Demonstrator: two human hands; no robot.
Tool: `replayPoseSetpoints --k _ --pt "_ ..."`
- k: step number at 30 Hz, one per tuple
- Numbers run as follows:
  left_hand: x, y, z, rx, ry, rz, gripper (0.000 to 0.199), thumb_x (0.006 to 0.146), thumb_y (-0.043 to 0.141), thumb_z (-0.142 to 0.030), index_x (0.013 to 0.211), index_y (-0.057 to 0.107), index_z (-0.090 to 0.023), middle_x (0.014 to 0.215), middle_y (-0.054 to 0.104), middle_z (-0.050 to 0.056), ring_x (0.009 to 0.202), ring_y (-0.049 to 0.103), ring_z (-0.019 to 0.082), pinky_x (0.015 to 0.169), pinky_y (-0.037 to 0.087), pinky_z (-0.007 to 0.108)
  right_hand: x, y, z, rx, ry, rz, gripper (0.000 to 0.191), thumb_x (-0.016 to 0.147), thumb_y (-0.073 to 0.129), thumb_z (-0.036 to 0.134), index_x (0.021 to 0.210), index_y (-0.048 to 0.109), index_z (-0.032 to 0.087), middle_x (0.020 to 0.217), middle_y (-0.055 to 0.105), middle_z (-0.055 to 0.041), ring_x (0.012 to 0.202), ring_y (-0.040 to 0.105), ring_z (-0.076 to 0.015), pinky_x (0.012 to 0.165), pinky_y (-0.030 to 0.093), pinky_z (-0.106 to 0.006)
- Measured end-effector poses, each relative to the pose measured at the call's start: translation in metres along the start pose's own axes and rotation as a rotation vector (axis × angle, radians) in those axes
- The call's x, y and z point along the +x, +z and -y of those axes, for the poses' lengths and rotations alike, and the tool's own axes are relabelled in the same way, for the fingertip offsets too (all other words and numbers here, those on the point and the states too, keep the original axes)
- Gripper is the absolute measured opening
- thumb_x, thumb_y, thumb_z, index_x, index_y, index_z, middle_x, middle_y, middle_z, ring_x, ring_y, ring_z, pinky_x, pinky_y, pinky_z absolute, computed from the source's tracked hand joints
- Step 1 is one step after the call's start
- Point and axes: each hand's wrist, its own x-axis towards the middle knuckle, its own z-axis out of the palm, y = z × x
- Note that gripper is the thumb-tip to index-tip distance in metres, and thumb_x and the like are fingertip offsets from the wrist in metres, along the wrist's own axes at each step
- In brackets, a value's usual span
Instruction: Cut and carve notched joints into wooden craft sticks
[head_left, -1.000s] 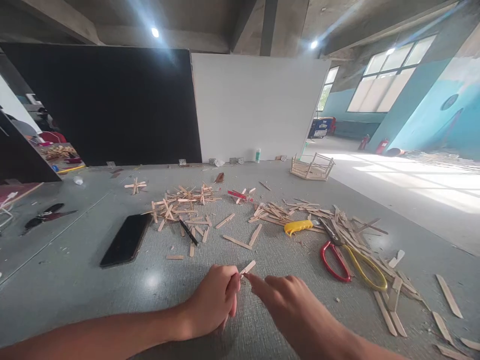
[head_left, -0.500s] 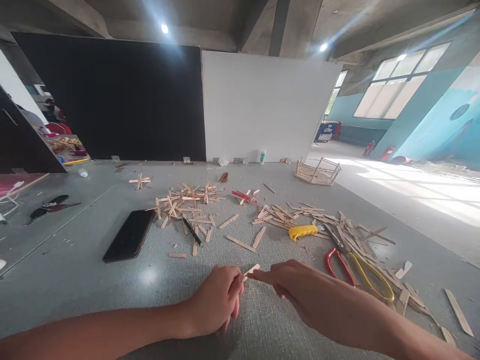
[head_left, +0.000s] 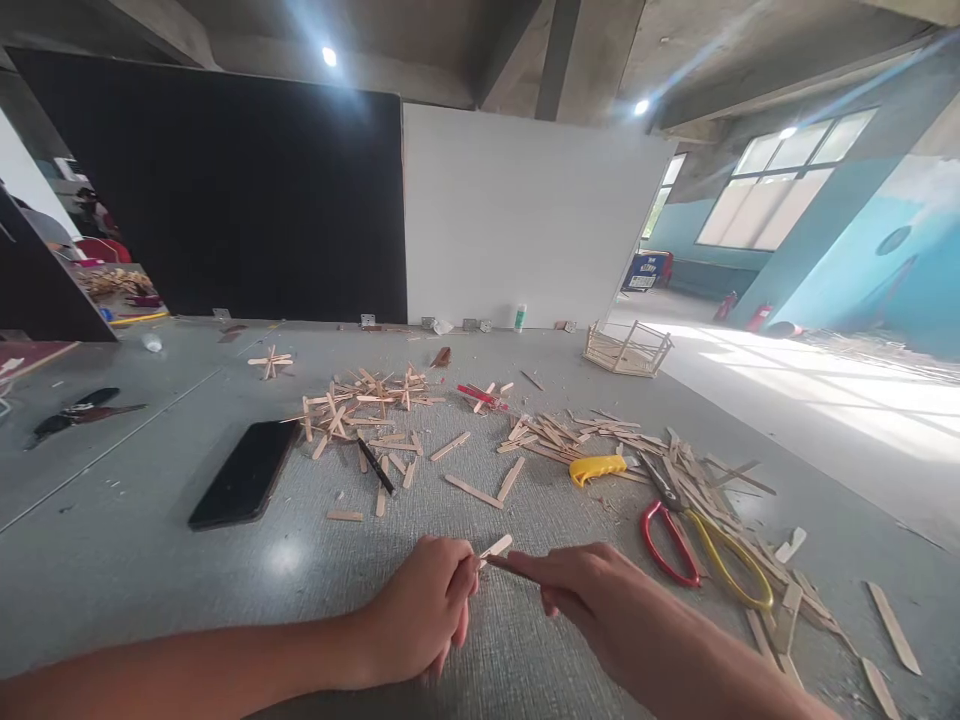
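Near the front of the table, my left hand (head_left: 431, 605) is closed around a small wooden craft stick (head_left: 499, 547), whose rounded pale end pokes out past the thumb. My right hand (head_left: 592, 585) grips a thin dark strip (head_left: 511, 568), index finger stretched along it. The strip's tip meets the craft stick close to my left thumb; its exact kind is unclear. Just beyond my hands lie two craft sticks (head_left: 474, 491) forming an open angle. To the right of my right hand are scissors (head_left: 671, 545) with one red and one yellow handle, and a yellow-handled cutter (head_left: 598, 468).
A black phone (head_left: 246, 475), a black pen (head_left: 375, 466) and a pile of cut sticks (head_left: 367, 395) lie to the left. More sticks (head_left: 555, 437) spread right. Farther back stand a stick frame (head_left: 628, 350), a stick star (head_left: 270, 362) and a small bottle (head_left: 520, 318) by the panels.
The view has shifted slightly, so table items appear a little farther left. The dark strip in my right hand shows more plainly, and that hand has moved slightly lower in view.
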Motion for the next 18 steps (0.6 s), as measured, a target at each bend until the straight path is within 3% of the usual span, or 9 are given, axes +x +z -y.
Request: replayPoseSetpoints --k 3,6,14,18 --pt "0.0 0.0 0.0 0.0 -0.002 0.006 0.04 0.102 0.036 -0.053 0.078 0.044 -0.023 0.048 0.047 -0.008 0.027 0.037 0.007 0.025 0.027 0.014 -0.008 0.0 -0.014 0.086 -0.026 0.108 0.062 0.096 0.041 0.009 0.151 0.048 0.036 0.124 0.069 -0.0049 0.112 0.067 -0.018 0.097 0.051 -0.031" --pt "0.0 0.001 0.001 -0.002 -0.014 0.01 0.042 0.102 0.036 -0.057 0.078 0.044 -0.023 0.048 0.047 -0.008 0.027 0.038 0.007 0.025 0.028 0.014 -0.012 0.0 -0.025 0.125 -0.028 0.134 0.063 0.098 0.041 0.01 0.153 0.045 0.04 0.119 0.069 -0.0031 0.107 0.067 -0.016 0.095 0.051 -0.029" --pt "0.0 0.002 -0.001 0.006 -0.05 -0.018 0.039 0.101 0.035 -0.056 0.081 0.042 -0.023 0.049 0.047 -0.009 0.027 0.037 0.007 0.026 0.026 0.013 -0.007 -0.002 -0.014 0.048 0.047 -0.055 0.046 0.097 0.048 0.013 0.128 0.072 0.038 0.091 0.076 -0.0024 0.087 0.073 -0.0182 0.078 0.056 -0.028" --pt "-0.001 0.004 -0.001 0.015 -0.048 -0.019 0.037 0.103 0.033 -0.053 0.083 0.042 -0.023 0.049 0.047 -0.009 0.027 0.036 0.007 0.025 0.025 0.013 -0.004 0.014 -0.016 0.049 -0.032 -0.173 0.041 0.099 0.049 0.015 0.124 0.074 0.035 0.101 0.08 -0.0016 0.092 0.075 -0.0191 0.079 0.057 -0.028"
